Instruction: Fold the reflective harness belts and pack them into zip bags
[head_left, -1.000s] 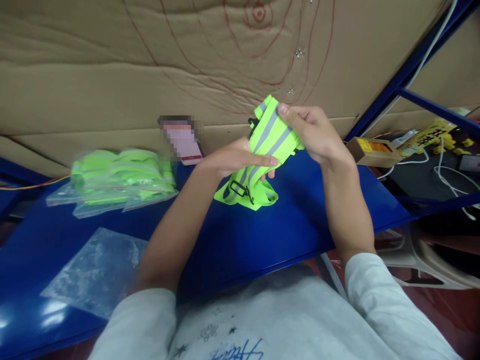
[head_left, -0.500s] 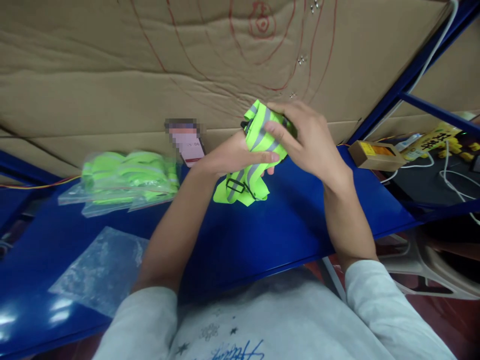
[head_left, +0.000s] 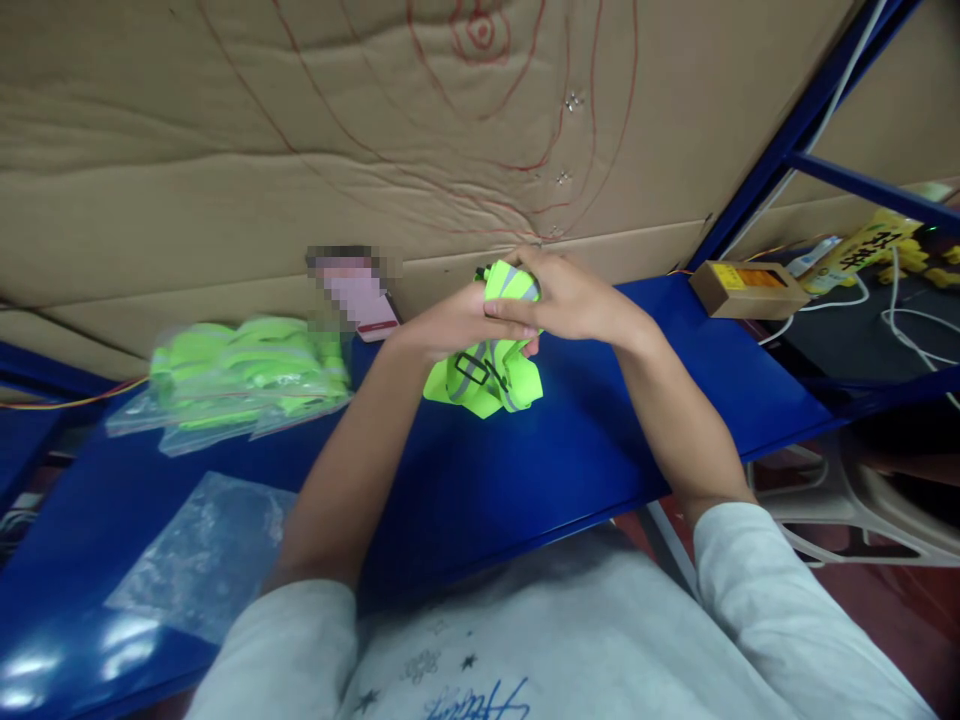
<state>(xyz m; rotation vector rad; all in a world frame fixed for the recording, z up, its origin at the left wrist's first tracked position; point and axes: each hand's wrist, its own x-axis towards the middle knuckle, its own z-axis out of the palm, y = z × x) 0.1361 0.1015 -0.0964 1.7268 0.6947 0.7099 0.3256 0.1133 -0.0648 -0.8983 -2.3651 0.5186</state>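
Between my two hands is a bundled neon-yellow reflective strap (head_left: 513, 283) with grey stripes and a black buckle. My left hand (head_left: 469, 318) grips the bundle from the left, its thumb across the front. From the right and above, my right hand (head_left: 562, 293) wraps round the upper part, thumb pressed on it. Loose strap and the buckle hang below the fingers, over the blue table (head_left: 480, 500). Some fingertips are hidden behind the bundle.
Bagged neon-yellow straps (head_left: 247, 370) lie at the left, near a phone (head_left: 360, 300) leaning on the cardboard wall (head_left: 150, 220). A clear plastic bag (head_left: 202, 560) lies flat at front left. At the right are a small cardboard box (head_left: 750, 290) and white cables (head_left: 896, 330).
My right hand has moved down and left, closing tighter round the upper part of the bundle. The bundle sits lower and looks more compact. The view has shifted slightly.
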